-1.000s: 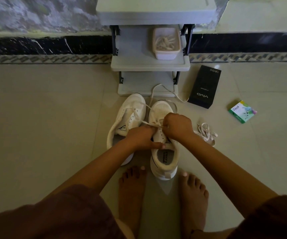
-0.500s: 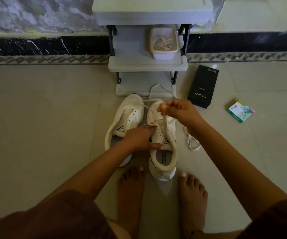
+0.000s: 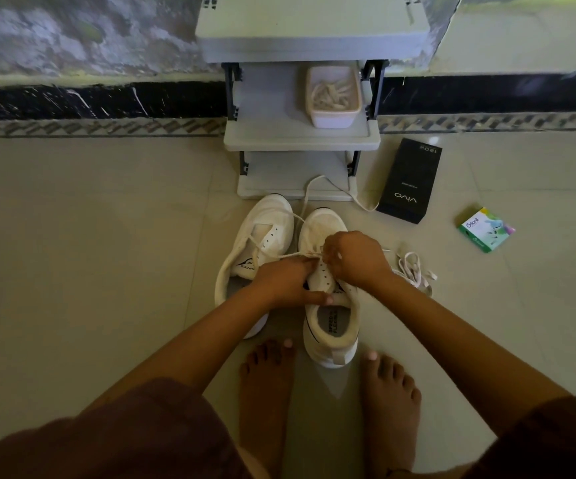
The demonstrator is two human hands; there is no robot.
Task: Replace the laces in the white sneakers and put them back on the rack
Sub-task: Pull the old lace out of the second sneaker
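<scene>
Two white sneakers stand side by side on the tiled floor before a grey rack (image 3: 297,138). The right sneaker (image 3: 331,326) sits upright with its opening toward me. The left sneaker (image 3: 262,229) leans outward with bare eyelets. My left hand (image 3: 286,278) presses on the right sneaker's tongue and pinches the lace. My right hand (image 3: 352,261) is closed on the white lace (image 3: 309,197) over the eyelets; its free end loops back toward the rack. A second loose lace (image 3: 414,269) lies bunched on the floor to the right.
A white tub (image 3: 333,119) with pale contents sits on the rack's middle shelf. A black Vivo box (image 3: 409,181) and a small green Odonil box (image 3: 485,229) lie on the floor at the right. My bare feet (image 3: 269,382) stand just behind the sneakers.
My right hand, which had pulled the lace up and away toward the rack, has come back down onto the right sneaker's eyelets. My left hand stayed on the tongue.
</scene>
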